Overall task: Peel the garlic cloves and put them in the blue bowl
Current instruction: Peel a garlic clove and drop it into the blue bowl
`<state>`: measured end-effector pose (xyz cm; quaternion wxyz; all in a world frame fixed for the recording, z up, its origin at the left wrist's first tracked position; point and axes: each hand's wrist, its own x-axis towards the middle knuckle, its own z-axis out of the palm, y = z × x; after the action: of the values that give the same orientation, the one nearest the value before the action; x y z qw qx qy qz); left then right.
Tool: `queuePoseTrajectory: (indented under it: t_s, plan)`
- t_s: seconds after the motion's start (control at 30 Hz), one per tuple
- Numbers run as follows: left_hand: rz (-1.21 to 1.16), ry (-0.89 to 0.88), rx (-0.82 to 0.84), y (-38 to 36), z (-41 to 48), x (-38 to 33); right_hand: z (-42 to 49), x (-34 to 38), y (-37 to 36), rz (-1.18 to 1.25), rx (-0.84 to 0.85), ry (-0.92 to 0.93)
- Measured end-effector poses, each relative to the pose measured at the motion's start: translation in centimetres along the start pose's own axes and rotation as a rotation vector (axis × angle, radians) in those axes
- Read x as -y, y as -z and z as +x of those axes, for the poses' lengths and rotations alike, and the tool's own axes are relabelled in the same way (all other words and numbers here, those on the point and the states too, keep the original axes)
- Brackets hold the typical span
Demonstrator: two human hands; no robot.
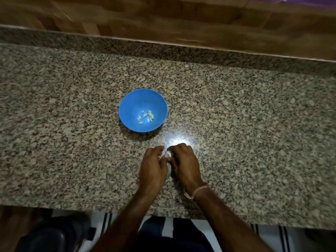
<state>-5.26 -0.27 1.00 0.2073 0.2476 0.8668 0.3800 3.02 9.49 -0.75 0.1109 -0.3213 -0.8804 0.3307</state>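
While outside blue bowl [127, 106], garlic clove [168, 154] between left hand [153, 170], right hand [184, 163]

i count one blue bowl [127, 104], seven peeled garlic cloves [145, 116] in it, one white garlic clove [168, 153], two hands, my left hand [153, 168] and my right hand [183, 164], and one thread band [197, 190].

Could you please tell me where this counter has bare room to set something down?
Wide bare granite counter lies left and right of the blue bowl. It is crowded only front centre, where the left hand and right hand pinch a garlic clove near the bowl.
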Motion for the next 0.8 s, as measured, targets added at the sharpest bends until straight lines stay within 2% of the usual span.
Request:
queuePoseTrajectory:
  t_s: [0.07,0.13,0.3,0.4,0.53,0.7,0.8]
  plan:
    - [-0.083,0.133,0.013,-1.2,-0.4,0.2,-0.6,-0.2,0.4,0.07,-0.015,0.018]
    - [-0.231,0.265,0.021,-1.7,-0.4,-0.1,-1.2,-0.3,1.0,0.244,-0.033,0.008]
    - [-0.941,0.552,0.141,-1.0,-1.1,-2.3,-2.2,0.0,3.1,0.747,-0.008,-0.2]
    - [-1.255,0.594,0.192,-1.1,-2.0,-3.4,-2.6,0.0,4.9,0.866,0.005,-0.231]
    - [-1.37,0.6,0.191,-1.8,-3.0,-4.9,-3.1,0.2,7.2,0.882,-0.008,-0.181]
    - [-1.272,0.464,0.185,-2.4,-4.3,-6.2,-3.8,-0.3,9.4,0.763,-0.036,-0.003]
    - [-1.266,0.445,0.181,-2.5,-4.8,-7.0,-3.9,-0.7,9.9,0.72,-0.013,0.026]
